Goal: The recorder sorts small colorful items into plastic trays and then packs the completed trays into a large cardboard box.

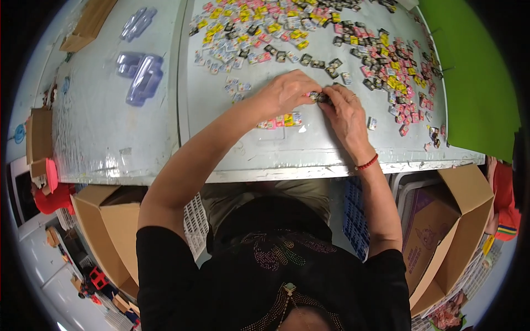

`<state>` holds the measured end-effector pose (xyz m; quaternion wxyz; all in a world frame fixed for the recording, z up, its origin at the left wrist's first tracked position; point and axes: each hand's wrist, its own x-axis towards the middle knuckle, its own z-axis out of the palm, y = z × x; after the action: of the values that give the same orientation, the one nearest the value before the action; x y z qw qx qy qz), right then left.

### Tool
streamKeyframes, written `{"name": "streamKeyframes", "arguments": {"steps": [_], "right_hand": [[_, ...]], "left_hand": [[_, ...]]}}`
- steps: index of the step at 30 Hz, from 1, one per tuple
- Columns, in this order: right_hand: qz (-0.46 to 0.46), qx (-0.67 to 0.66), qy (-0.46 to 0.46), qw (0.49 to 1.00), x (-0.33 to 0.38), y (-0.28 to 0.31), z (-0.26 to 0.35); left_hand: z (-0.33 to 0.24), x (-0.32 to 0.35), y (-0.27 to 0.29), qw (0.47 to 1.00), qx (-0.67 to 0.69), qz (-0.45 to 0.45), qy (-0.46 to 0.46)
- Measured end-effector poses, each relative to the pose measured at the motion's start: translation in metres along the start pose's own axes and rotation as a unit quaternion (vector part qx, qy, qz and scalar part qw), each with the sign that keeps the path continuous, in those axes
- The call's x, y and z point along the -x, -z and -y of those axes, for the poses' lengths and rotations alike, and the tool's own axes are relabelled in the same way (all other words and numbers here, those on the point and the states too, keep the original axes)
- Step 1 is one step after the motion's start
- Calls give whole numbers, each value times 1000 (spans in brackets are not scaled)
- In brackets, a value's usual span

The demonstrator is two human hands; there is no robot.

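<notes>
My left hand (290, 91) and my right hand (346, 113) meet over the white table, fingertips pinched together. Between them is a short row of tiny printed boxes (318, 97), mostly dark with a touch of pink; the fingers hide part of it. On my right wrist sits a red beaded bracelet (366, 162). Just below my left hand lies a row of pink, yellow and white-blue tiny boxes (280, 121), apparently in a clear plastic tray. A few white-blue boxes (236, 88) lie left of my left hand, and a single one (372, 123) rests right of my right hand.
Heaps of tiny boxes (265, 25) spread over the far table, with another heap (403, 83) at the right. Clear plastic trays (144, 80) lie on the left section. Open cardboard boxes (110, 215) (469, 220) stand below the front edge on both sides. A green surface (469, 71) borders the right.
</notes>
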<state>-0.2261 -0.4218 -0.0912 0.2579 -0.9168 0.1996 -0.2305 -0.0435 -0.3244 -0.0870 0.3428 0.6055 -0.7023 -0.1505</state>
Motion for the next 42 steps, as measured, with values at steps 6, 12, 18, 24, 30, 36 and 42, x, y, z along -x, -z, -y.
{"name": "streamKeyframes", "arguments": {"steps": [6,12,18,24,30,36,42], "right_hand": [[-47,98,53,993,1,-2,-7],[-42,88,44,994,2,-4,-1],[-34,90,43,994,3,-3,0],[-14,83,66,994,-7,1,3],[-20,169,103,980,-21,3,0],[-46,173,135,974,-11,9,31],[13,25,132,991,26,-18,73]], "left_hand": [[4,-6,-2,999,-34,13,-16],[5,4,4,999,-48,5,-3],[3,5,-2,999,-38,-13,-10],[3,1,-6,999,-42,-10,18],[21,-3,16,997,-76,-16,-11],[-23,56,62,992,-96,-72,50],[-70,121,26,991,-70,-84,81]]}}
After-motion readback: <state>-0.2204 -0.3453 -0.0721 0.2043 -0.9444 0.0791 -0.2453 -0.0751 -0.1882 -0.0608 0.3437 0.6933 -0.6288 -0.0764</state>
